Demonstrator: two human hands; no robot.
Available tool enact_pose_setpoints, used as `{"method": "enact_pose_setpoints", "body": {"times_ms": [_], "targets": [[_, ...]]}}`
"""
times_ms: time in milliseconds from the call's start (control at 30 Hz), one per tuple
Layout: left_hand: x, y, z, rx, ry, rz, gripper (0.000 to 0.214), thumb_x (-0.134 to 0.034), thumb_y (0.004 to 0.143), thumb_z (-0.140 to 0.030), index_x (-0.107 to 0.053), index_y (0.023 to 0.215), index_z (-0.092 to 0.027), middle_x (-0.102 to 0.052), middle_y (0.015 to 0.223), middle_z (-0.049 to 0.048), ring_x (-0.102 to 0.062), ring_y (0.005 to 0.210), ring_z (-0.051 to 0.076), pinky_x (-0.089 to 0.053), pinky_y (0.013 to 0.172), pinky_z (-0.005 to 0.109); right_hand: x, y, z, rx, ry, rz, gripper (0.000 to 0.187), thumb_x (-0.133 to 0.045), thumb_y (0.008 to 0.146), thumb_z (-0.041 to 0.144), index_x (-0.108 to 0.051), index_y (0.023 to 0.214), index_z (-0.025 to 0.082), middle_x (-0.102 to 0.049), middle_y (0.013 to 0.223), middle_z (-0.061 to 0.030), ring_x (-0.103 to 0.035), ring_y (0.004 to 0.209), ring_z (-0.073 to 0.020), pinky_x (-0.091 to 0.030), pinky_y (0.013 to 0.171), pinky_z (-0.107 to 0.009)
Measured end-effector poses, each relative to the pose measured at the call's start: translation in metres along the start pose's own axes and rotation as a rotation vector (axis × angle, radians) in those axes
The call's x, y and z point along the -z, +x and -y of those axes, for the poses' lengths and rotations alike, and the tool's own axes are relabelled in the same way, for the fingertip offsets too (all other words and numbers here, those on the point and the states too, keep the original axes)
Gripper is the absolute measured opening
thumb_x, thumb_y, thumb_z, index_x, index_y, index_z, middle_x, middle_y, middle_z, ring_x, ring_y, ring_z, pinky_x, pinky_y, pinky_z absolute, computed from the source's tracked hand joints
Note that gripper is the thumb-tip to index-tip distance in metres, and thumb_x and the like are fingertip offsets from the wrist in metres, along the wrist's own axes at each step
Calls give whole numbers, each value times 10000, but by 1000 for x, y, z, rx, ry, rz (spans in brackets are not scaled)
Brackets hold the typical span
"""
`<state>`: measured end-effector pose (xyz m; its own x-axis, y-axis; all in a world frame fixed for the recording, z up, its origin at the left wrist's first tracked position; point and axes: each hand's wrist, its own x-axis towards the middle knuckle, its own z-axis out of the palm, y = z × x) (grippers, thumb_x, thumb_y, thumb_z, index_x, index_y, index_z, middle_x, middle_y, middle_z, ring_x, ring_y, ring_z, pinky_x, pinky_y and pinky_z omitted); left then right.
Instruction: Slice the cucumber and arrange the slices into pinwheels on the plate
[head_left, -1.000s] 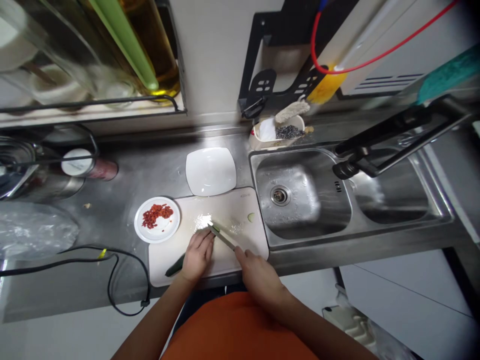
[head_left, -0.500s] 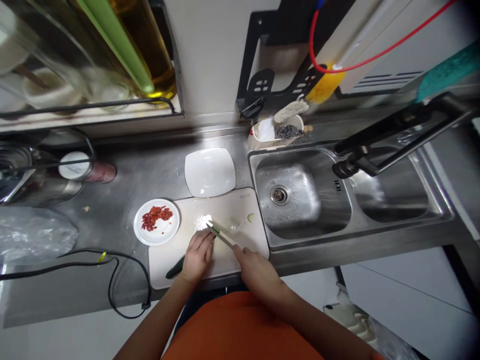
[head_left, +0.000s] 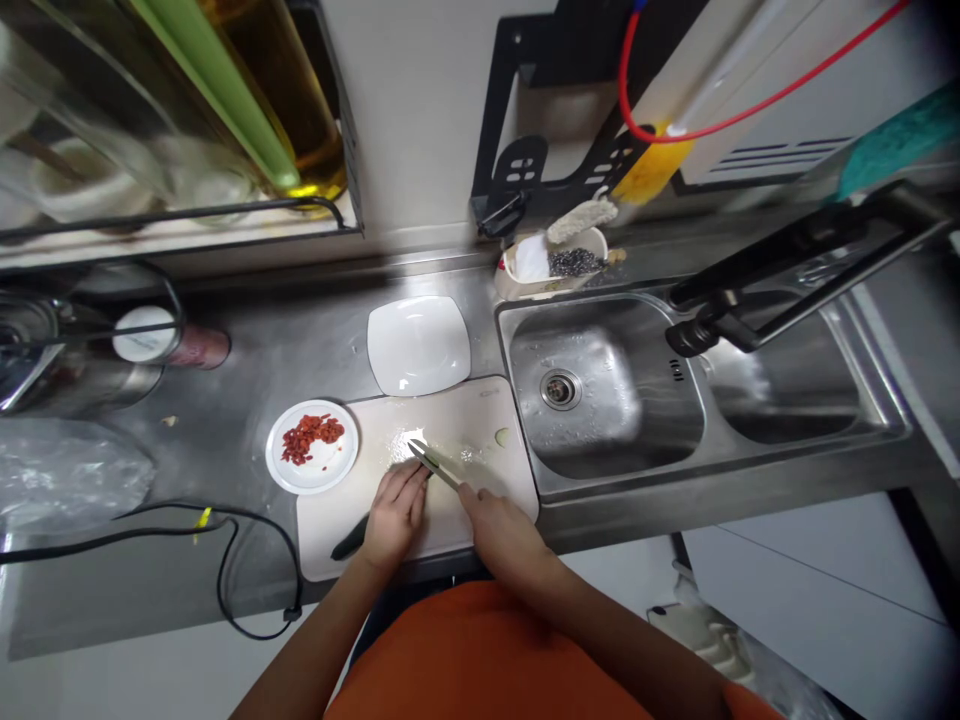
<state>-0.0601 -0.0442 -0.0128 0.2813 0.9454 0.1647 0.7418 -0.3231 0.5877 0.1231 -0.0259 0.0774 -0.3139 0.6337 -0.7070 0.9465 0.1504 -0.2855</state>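
Note:
My left hand (head_left: 395, 512) is closed over a dark green cucumber (head_left: 350, 539) on the white cutting board (head_left: 450, 530); one end sticks out at the lower left. In my right hand (head_left: 499, 525) is a knife (head_left: 436, 466), its blade pointing up and left across the cucumber's other end, close to my left fingertips. Whether the edge has gone into the cucumber is too small to tell. A thin cut slice (head_left: 502, 437) lies by itself near the board's right side.
A small plate of chopped red pieces (head_left: 313, 447) overlaps the board's left corner. Behind the board stands a white square dish (head_left: 419, 345). To the right is a steel sink (head_left: 600, 385) with a black faucet (head_left: 720, 300); a black cable (head_left: 255, 515) loops at left.
My right hand and the knife have shifted slightly left and up, toward my left fingertips. My left hand and the cucumber have stayed about where they were.

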Motion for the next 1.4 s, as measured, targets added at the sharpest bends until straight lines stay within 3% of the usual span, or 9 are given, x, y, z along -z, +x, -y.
{"method": "enact_pose_setpoints", "body": {"times_ms": [467,667,867,1400], "targets": [[0,-1,0,9,5,14,322,-434,891,-166,-569,1181,-202,-637,1124,82,-579,1059,198,-453,979,430,-9,18,2,1,35,-27,367,-265,881,43,-495,1139,165,-631,956,-112,-615,818,-183,-428,643,-263],[2,0,-1,23,-9,27,314,-433,892,-166,-563,1176,-196,-637,1120,79,-565,1084,196,-461,974,412,-9,2,-9,-36,44,-38,449,-314,828,13,-452,1217,190,-635,924,-71,-619,798,-176,-404,634,-248],[2,-1,0,20,-5,5,304,-440,888,-189,-576,1159,-200,-642,1113,84,-578,1068,208,-466,965,429,-4,-23,-9,-52,27,28,395,-319,837,22,-457,1162,199,-622,909,-70,-621,761,-173,-383,594,-238],[2,-1,1,10,5,6,269,-457,884,-181,-584,1121,-185,-634,1117,90,-569,1073,207,-462,970,422,-6,-29,-7,-57,33,26,458,-319,819,6,-437,1218,198,-632,923,-76,-632,779,-188,-376,580,-233]]}}
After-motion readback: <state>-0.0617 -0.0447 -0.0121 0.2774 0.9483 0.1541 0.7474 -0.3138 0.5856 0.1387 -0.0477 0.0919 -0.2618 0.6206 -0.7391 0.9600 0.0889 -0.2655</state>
